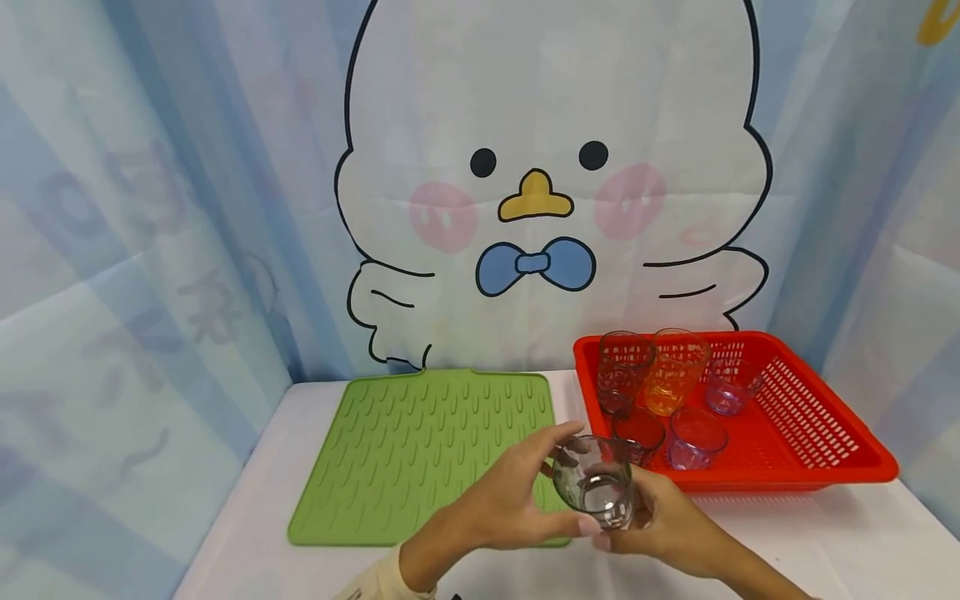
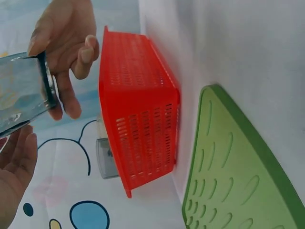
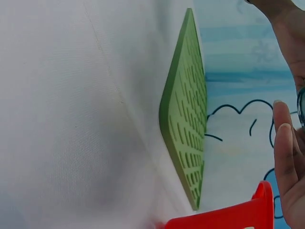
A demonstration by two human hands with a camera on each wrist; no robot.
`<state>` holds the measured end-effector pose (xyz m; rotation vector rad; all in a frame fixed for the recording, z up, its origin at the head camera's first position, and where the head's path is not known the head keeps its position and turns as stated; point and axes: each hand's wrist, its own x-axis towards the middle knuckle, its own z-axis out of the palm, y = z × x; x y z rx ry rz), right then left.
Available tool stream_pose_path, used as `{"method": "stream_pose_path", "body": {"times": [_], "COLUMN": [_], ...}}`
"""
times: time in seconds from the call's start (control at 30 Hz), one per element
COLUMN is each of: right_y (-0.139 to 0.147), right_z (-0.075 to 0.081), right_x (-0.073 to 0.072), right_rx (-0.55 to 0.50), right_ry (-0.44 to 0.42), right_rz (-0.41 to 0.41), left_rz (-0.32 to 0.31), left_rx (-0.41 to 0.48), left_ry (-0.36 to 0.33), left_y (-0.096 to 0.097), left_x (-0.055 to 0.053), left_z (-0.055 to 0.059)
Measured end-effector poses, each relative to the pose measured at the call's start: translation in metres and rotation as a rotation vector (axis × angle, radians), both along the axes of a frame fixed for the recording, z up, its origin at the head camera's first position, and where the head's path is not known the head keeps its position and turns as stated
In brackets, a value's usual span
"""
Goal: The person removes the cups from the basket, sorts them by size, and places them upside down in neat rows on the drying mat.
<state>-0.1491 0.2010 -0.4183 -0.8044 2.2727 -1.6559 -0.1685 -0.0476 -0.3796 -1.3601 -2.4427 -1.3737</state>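
Observation:
A clear, grey-tinted drinking glass (image 1: 592, 479) is held up in front, tilted, between both hands. My left hand (image 1: 517, 492) grips it from the left, thumb low and fingers near the rim. From the other side my right hand (image 1: 667, 525) holds the glass near its base, its fingers partly hidden behind it. The left wrist view shows the glass (image 2: 24, 90) sideways, with the right hand (image 2: 66, 52) at its base. Only a sliver of the glass (image 3: 301, 107) enters the right wrist view.
Right of the hands, a red perforated basket (image 1: 750, 478) contains several glasses, among them a tall orange glass (image 1: 678, 371), a tall dark glass (image 1: 624, 362) and a small purple glass (image 1: 726, 396). A green ridged mat (image 1: 420, 450) lies left on the white table (image 1: 247, 517). Printed curtains (image 1: 547, 100) hang behind.

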Motion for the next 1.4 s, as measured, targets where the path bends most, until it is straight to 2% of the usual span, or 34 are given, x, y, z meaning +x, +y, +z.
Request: {"method": "stream_pose_path", "body": {"times": [0.2, 0.4, 0.6, 0.83, 1.0, 1.2, 1.3, 1.4], "right_y": [0.001, 0.003, 0.004, 0.002, 0.0, -0.006, -0.008, -0.01], "right_z": [0.0, 0.005, 0.009, 0.014, 0.016, 0.015, 0.015, 0.014], "right_x": [0.0, -0.002, -0.003, -0.004, -0.004, -0.005, -0.005, -0.005], "right_rx": [-0.007, -0.026, -0.051, -0.061, -0.087, -0.153, -0.162, -0.175], "right_ry": [0.035, 0.012, 0.074, 0.151, 0.157, 0.171, 0.159, 0.132], "right_rz": [-0.035, -0.052, -0.047, -0.083, -0.07, -0.021, -0.011, 0.0], "left_rz": [0.013, 0.045, 0.083, 0.132, 0.151, 0.138, 0.133, 0.137], "left_rx": [-0.025, -0.031, -0.036, -0.067, -0.116, -0.14, -0.146, -0.161], "left_ry": [-0.008, -0.042, -0.058, -0.118, -0.133, -0.141, -0.149, -0.126], "left_y": [-0.006, -0.012, -0.017, -0.022, -0.024, -0.027, -0.028, -0.03], "left_x": [-0.002, -0.004, -0.004, 0.001, 0.003, 0.003, 0.003, 0.004], "left_z": [-0.004, -0.013, -0.021, -0.024, -0.026, -0.03, -0.032, -0.033]}}
